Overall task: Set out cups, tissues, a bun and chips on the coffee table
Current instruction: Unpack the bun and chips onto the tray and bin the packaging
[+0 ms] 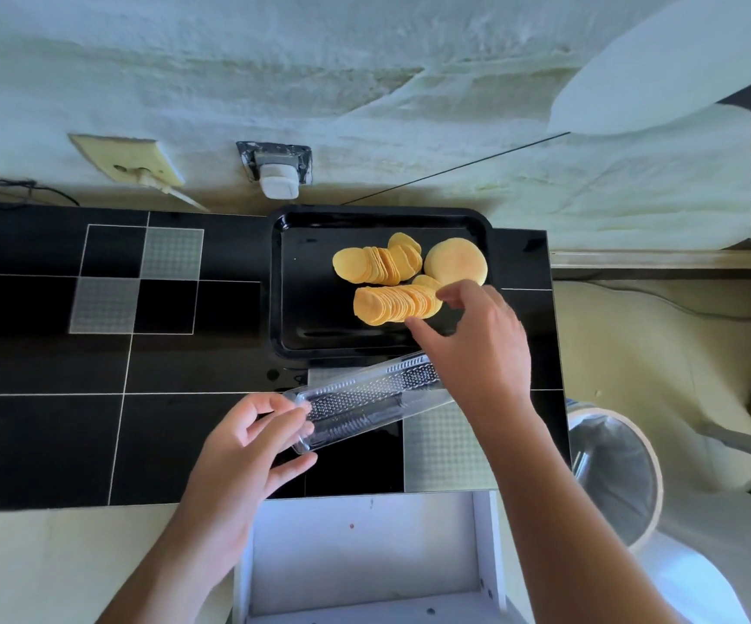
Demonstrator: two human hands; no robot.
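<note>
Left hand (247, 448) pinches empty liner (366, 400) below tray (301, 286); right hand (468, 335) fingers spread over brittle chips (393, 304), best lifted by stack ends.

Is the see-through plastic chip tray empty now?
Empty. The clear ribbed plastic chip tray, held by the left hand, shows only table through it; the yellow chips lie on the black serving tray.

Rough pale wall (364, 74) carrying two sockets, glossy black tiled counter (49, 421) reflecting light, lined bin (612, 470) standing beside it
</note>
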